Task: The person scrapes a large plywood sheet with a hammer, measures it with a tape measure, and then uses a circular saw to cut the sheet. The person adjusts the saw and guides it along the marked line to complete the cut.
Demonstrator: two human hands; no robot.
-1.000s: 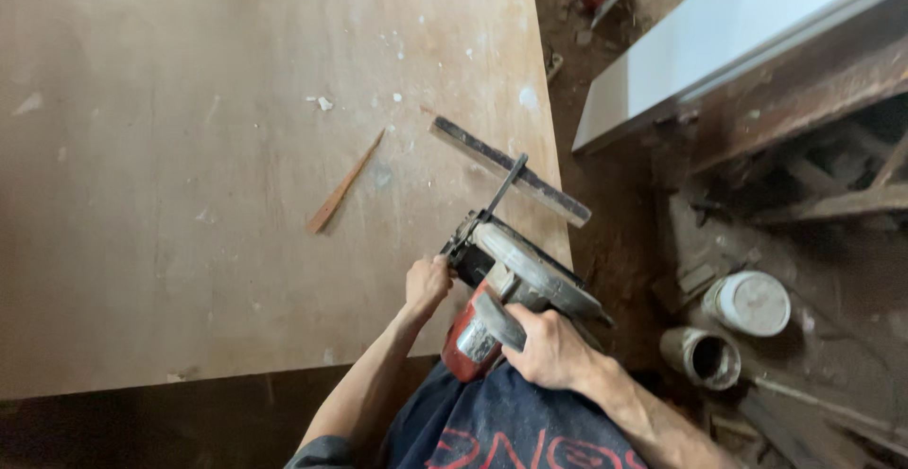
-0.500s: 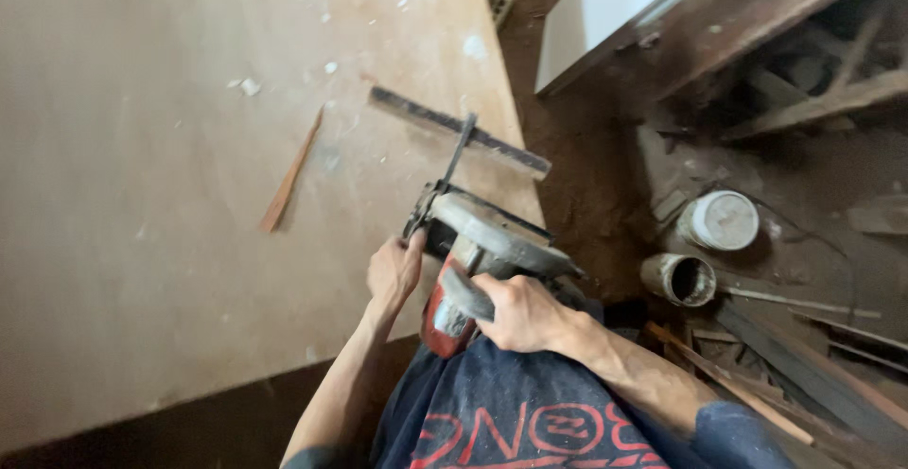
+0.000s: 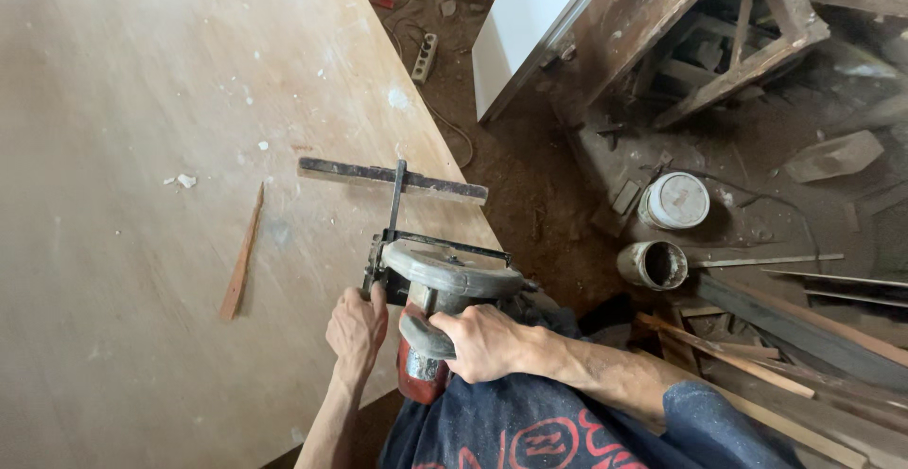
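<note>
A grey and red circular saw (image 3: 440, 285) sits at the near right edge of a large plywood sheet (image 3: 142, 147). My right hand (image 3: 482, 341) is wrapped around the saw's grey rear handle. At the saw's left side, my left hand (image 3: 357, 329) grips the base plate. A dark metal T-shaped guide bar (image 3: 392, 178) sticks out ahead of the saw and lies across the sheet's right edge. The blade itself is hidden under the guard.
A thin wood sliver (image 3: 242, 253) lies on the sheet left of the saw. On the dirt floor to the right stand a white-lidded can (image 3: 673, 200), an open can (image 3: 653, 264), wooden planks (image 3: 757, 356), a white board (image 3: 530, 15) and a power strip (image 3: 423, 57).
The view has swung, so the sheet's edge and the saw now sit more centrally. Both hands have kept their hold on the saw, which stays at the sheet's near right edge.
</note>
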